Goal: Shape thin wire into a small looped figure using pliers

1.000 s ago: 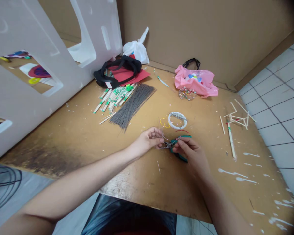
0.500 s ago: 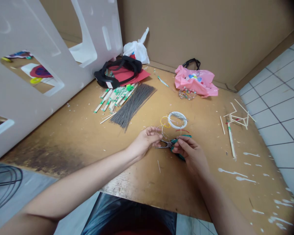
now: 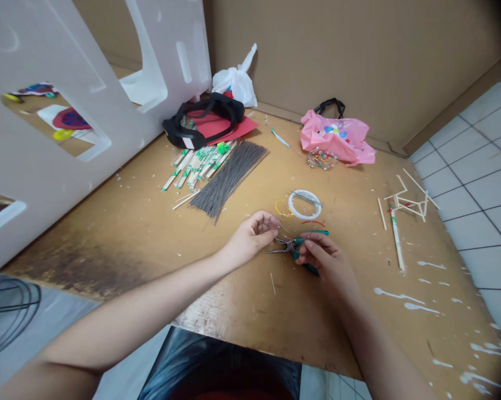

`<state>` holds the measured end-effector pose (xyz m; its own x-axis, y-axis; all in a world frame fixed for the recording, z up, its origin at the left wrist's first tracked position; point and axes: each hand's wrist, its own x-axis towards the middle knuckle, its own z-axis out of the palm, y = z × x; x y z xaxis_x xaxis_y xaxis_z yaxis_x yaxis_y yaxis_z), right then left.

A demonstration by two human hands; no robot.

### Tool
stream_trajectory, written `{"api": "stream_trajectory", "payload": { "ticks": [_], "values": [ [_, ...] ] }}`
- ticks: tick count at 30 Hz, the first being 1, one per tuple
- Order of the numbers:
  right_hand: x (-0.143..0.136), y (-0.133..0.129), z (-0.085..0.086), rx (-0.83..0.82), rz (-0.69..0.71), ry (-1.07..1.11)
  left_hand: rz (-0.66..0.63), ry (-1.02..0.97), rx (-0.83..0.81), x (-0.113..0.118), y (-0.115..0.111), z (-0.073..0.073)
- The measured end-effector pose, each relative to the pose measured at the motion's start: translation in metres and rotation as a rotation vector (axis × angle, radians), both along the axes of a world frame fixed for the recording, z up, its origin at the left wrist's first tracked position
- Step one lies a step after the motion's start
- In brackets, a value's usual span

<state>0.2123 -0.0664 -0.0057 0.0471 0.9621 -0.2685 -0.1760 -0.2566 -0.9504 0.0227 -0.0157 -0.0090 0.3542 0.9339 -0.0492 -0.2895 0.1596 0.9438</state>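
Thin looped wire [image 3: 286,231] runs between my two hands, fine and hard to trace. My left hand [image 3: 259,232] pinches one side of it between thumb and fingers. The other side is in the fingertips of my right hand [image 3: 322,253]. Below the wire lie pliers [image 3: 287,246] with teal handles, partly covered by my right hand. Just beyond my hands are a yellow wire loop [image 3: 282,209], a white ring-shaped coil [image 3: 292,206] with short grey wires on it, and a red wire piece [image 3: 314,223].
Grey wires [image 3: 229,180], wrapped chopsticks [image 3: 203,165] and a black headset [image 3: 179,133] lie back left. A pink bag [image 3: 354,136] and white bag [image 3: 242,86] stand at the back. A joined stick frame [image 3: 412,205] is at right; a white plastic panel [image 3: 104,122] rises left.
The wire loops between my hands have changed shape and sit lower and narrower. Both hands stay nearly in place, and the whole view has shifted slightly.
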Motion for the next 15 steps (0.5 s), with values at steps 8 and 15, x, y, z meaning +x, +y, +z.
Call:
{"api": "stream_trajectory", "payload": {
  "ticks": [8, 15],
  "values": [
    [-0.0017, 0.0004, 0.0024, -0.042, 0.035, 0.031, -0.081, -0.037, -0.037, 0.0008, 0.0005, -0.0032],
    [-0.0019, 0.0001, 0.003, -0.001, 0.007, -0.022, -0.008, -0.04, -0.054, -0.0009, 0.002, -0.002]
  ]
}}
